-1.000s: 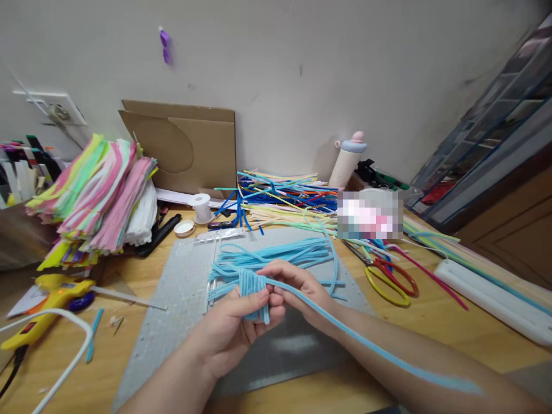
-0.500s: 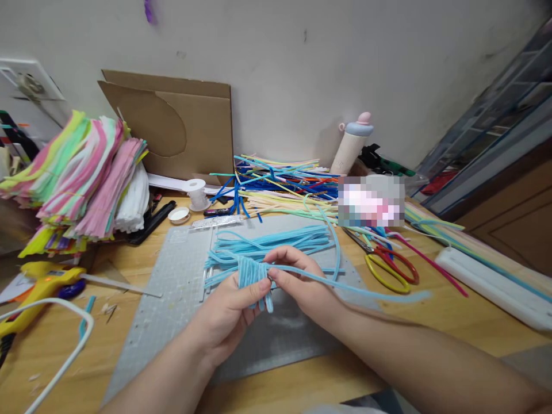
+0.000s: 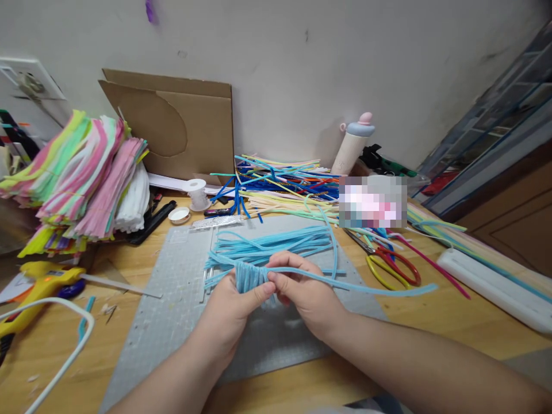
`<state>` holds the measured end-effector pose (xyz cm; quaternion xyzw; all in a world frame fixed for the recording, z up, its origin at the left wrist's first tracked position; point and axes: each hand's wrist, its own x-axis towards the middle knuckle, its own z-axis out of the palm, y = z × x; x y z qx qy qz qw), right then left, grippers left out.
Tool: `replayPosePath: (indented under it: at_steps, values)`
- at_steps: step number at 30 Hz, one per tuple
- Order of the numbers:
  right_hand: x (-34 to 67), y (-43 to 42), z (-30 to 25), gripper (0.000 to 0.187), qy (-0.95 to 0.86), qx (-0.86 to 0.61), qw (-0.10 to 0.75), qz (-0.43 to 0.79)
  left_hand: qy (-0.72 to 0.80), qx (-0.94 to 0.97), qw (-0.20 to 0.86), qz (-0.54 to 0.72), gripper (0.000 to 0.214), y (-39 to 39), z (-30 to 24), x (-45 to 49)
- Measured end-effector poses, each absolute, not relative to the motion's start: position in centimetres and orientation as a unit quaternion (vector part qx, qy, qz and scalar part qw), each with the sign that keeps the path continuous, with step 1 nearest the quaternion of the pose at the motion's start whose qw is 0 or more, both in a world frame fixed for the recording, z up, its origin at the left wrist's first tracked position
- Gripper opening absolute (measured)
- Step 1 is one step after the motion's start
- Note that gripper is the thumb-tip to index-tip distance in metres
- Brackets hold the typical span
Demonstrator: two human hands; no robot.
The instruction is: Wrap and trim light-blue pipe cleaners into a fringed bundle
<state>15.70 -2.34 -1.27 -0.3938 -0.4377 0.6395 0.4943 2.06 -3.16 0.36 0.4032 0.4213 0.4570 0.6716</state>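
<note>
At lower left, a yellow glue gun (image 3: 47, 279) lies beside the grey mat (image 3: 157, 310), probably kept within reach. Just below centre, the left hand (image 3: 230, 305) curls snugly around a wound blue bundle (image 3: 250, 277), thumb pressing its front, I'd guess so the coils can't spring loose. Behind it, blue stems (image 3: 280, 238) lie roughly parallel. The right hand (image 3: 308, 296), fingertips nearly together, pinches the bundle's right edge, a blue strand (image 3: 366, 289) trailing rightward. Mid-right, scissors (image 3: 374, 251) lie handles nearest, presumably for easy grabbing.

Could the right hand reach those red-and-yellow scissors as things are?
Probably yes: the scissors lie to its right, handles largely uncovered, though the right hand would first have to let go of the wound blue strands.
</note>
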Motion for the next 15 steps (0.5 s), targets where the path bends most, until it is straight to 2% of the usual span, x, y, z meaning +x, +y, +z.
replayPosePath:
  at_steps: [7, 15]
  values:
    - [15.55, -2.51, -1.50, 0.020, -0.387, -0.395, 0.490, 0.674, 0.483, 0.431, 0.619, 0.445, 0.019, -3.24, -0.08, 2.12]
    - [15.47, -2.95, -0.79, 0.022, -0.373, -0.380, 0.490, 0.690, 0.487, 0.434, 0.619, 0.438, 0.022, -3.19, 0.02, 2.21]
